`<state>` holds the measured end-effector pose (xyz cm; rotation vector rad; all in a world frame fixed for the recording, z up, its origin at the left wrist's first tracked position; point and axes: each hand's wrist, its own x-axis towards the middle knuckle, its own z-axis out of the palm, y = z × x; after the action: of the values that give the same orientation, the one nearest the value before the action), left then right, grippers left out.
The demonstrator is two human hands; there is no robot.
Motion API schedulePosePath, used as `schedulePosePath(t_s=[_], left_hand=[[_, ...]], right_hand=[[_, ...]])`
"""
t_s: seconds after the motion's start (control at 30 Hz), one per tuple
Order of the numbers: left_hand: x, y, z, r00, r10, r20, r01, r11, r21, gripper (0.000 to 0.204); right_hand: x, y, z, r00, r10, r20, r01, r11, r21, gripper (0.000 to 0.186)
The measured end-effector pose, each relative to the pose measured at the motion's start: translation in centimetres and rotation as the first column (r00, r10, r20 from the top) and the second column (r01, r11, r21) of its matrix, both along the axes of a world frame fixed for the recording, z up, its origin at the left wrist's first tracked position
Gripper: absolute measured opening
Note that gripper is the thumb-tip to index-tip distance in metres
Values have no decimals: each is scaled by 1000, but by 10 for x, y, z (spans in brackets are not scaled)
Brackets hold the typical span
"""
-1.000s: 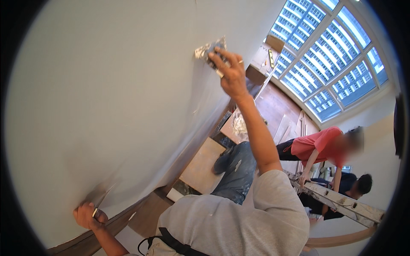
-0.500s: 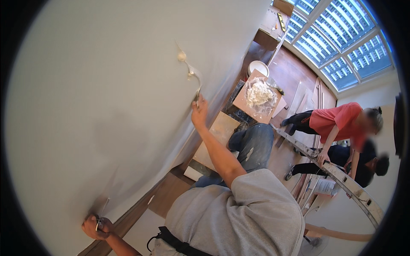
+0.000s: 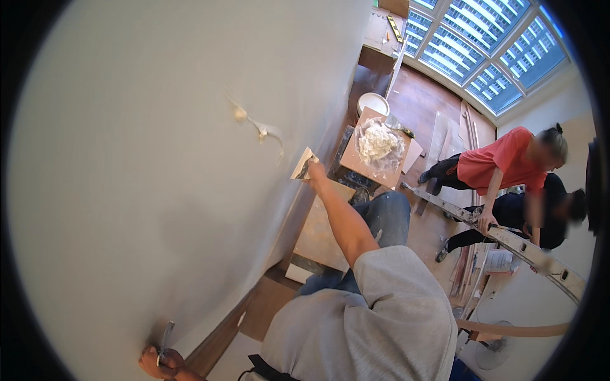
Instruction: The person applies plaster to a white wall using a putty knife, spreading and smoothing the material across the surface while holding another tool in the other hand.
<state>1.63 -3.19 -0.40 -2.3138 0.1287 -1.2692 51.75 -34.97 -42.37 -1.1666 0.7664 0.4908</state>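
My right hand [image 3: 316, 171] grips a putty knife [image 3: 302, 162] whose broad, pale-smeared blade shows its flat face. It is just right of a ragged streak of cream putty [image 3: 262, 133] on the grey-white wall [image 3: 146, 140]. Thicker dabs sit at the streak's upper left and middle. Whether the blade touches the wall I cannot tell. Low at the left, close to the wall, my left hand [image 3: 157, 363] is closed round a thin metal scraper [image 3: 166, 336], seen nearly edge-on. A mound of white putty [image 3: 379, 141] on plastic lies on a board [image 3: 359, 166] to the right.
Behind the mound stands a white bucket [image 3: 373, 103]; another scraper [image 3: 400, 127] lies beside it. A dusty platform [image 3: 323, 232] is near my legs. At right, two people, one in a red shirt [image 3: 499, 159], are by a metal ladder [image 3: 521, 247]. Windows [image 3: 489, 51] are far off.
My right hand has moved off the putty streak to the right, turning the blade from edge-on to face-on. My left hand's scraper has tilted slightly. The whole view has shifted a little.
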Motion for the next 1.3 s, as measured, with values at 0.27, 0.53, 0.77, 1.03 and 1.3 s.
schedulePosePath(t_s=[0.27, 0.53, 0.77, 1.03, 1.3], left_hand=[[-17, -2, -2, 999, 32, -35, -35, 997, -68, 24], [21, -26, 10, 1000, -21, 7, 22, 988, -153, 24], [28, -29, 16, 991, -126, 42, 132, 968, -213, 19], [27, -27, 17, 978, -184, 99, 203, 951, -233, 19], [19, -19, 8, 972, -219, 88, 234, 942, -240, 25]], right_hand=[[93, -2, 70, 985, 13, 175, -30, 995, 96, 39], [80, -19, 337, 817, 27, 576, -108, 988, 106, 41], [54, 1, 573, 492, 129, 861, -82, 991, -101, 51], [-50, 62, 762, 17, 421, 907, 501, 781, -372, 48], [-135, 47, 767, -488, 668, 563, 530, 738, -417, 34]])
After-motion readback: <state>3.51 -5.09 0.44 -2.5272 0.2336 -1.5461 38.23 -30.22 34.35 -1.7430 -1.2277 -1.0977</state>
